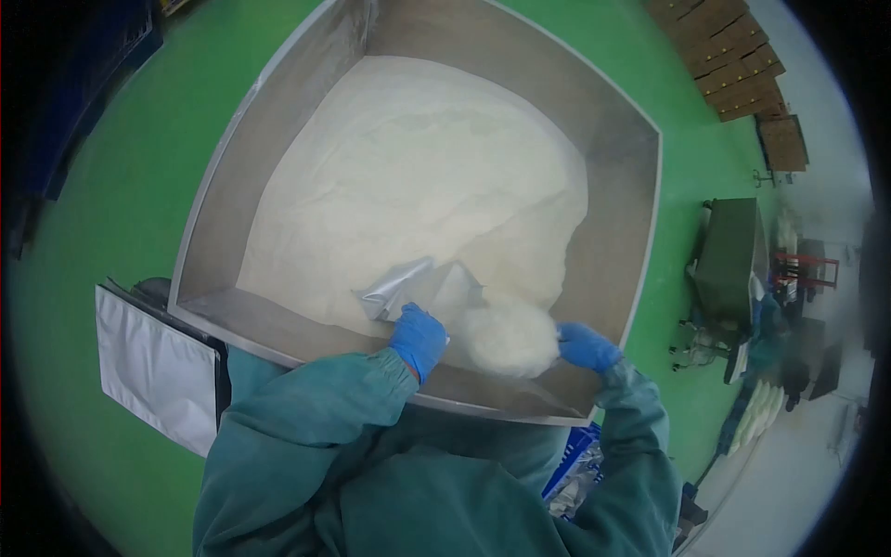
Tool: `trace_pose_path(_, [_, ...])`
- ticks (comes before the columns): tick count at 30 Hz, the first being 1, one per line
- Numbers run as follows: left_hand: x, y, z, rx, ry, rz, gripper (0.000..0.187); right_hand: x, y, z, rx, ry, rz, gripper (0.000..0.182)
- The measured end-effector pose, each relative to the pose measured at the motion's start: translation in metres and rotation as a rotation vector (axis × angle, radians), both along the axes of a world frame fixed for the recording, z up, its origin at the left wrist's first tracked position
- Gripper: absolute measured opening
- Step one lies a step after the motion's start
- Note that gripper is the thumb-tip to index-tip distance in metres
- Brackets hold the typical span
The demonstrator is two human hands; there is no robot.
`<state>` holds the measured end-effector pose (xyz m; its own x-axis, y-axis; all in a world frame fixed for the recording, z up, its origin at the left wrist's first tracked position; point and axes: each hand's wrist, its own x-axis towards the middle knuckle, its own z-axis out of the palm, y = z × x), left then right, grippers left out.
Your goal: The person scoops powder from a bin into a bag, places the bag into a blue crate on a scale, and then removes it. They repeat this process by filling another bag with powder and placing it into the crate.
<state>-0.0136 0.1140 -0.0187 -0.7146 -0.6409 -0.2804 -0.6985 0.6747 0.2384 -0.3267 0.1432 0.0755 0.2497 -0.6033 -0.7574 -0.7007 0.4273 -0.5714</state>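
A large metal bin (613, 223) holds a wide heap of off-white powder (427, 158). My left hand (419, 342), in a blue glove, is closed on the edge of a silver bag (399, 286) that lies over the powder near the bin's front wall. My right hand (587, 347), also gloved in blue, is closed at the right side of a rounded mound of powder (509, 338). It seems to hold a scoop, whose body is hidden under the powder. The mound is just right of the silver bag.
A silver sheet-like bag (158, 367) hangs over a dark holder left of the bin. Blue and silver packaging (575, 473) lies below the front right corner. Stacked brown boxes (729, 56) and a metal cart (729, 260) stand at the right.
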Motion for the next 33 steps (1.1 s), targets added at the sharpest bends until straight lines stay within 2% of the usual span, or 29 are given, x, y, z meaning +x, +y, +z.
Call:
trace_pose_path(1, [-0.005, 0.008, -0.025, -0.060, -0.017, 0.018, 0.014, 0.016, -0.011, 0.042, -0.016, 0.152, -0.006, 0.026])
trace_pose_path(2, [-0.008, 0.009, -0.025, -0.096, -0.016, 0.032, 0.015, 0.030, -0.018, 0.068, -0.026, 0.171, 0.001, 0.026])
trace_pose_path(3, [-0.011, 0.011, -0.025, -0.131, -0.015, 0.047, 0.015, 0.048, -0.024, 0.088, -0.222, 0.465, 0.227, 0.019])
trace_pose_path(4, [-0.013, 0.006, -0.010, 0.002, -0.052, 0.063, 0.019, 0.064, -0.029, 0.098, -0.419, 0.758, 0.454, 0.016])
trace_pose_path(5, [-0.013, 0.001, 0.000, 0.134, -0.091, 0.077, 0.024, 0.080, -0.033, 0.099, -0.430, 0.774, 0.457, 0.016])
trace_pose_path(6, [-0.013, -0.004, 0.003, 0.123, -0.078, 0.081, 0.024, 0.097, -0.037, 0.095, -0.530, 0.804, 0.512, 0.015])
trace_pose_path(8, [-0.014, -0.012, 0.003, 0.338, -0.054, -0.053, 0.027, 0.122, -0.043, 0.085, -0.637, 0.842, 0.569, 0.018])
trace_pose_path(10, [-0.011, -0.013, 0.000, 0.362, -0.073, -0.081, 0.026, 0.137, -0.047, 0.079, -0.883, 0.857, 0.747, 0.017])
trace_pose_path(14, [-0.012, -0.011, -0.009, 0.304, -0.119, -0.078, 0.026, 0.138, -0.047, 0.114, -0.883, 0.902, 0.753, 0.014])
trace_pose_path(16, [-0.013, -0.010, -0.012, 0.288, -0.133, -0.078, 0.025, 0.131, -0.045, 0.117, -0.682, 1.031, 0.741, 0.018])
trace_pose_path(17, [-0.013, -0.009, -0.014, 0.282, -0.137, -0.078, 0.025, 0.132, -0.051, 0.111, -0.681, 1.036, 0.743, 0.018])
trace_pose_path(19, [-0.013, -0.008, -0.015, 0.265, -0.144, -0.081, 0.025, 0.136, -0.066, 0.077, -0.282, 1.084, 0.791, 0.028])
trace_pose_path(21, [-0.013, -0.008, -0.016, 0.251, -0.156, -0.081, 0.025, 0.119, -0.061, 0.009, -0.438, 0.928, 0.647, 0.037])
trace_pose_path(22, [-0.013, -0.008, -0.017, 0.241, -0.162, -0.084, 0.025, 0.109, -0.060, -0.034, -0.444, 0.922, 0.649, 0.037])
trace_pose_path(24, [-0.012, -0.009, -0.016, 0.221, -0.173, -0.083, 0.024, 0.100, -0.061, -0.101, -0.405, 0.597, 0.177, 0.035])
trace_pose_path(29, [-0.006, -0.013, -0.007, 0.158, -0.113, -0.032, 0.019, 0.109, -0.062, -0.095, -0.488, 0.662, 0.243, 0.033])
trace_pose_path(31, [0.005, -0.028, 0.023, 0.048, -0.057, -0.061, 0.017, 0.105, -0.062, -0.081, -0.548, 0.687, 0.272, 0.032])
trace_pose_path(33, [0.020, -0.048, 0.055, -0.119, 0.089, -0.075, 0.013, 0.100, -0.056, -0.040, -0.811, 0.469, -0.068, 0.026])
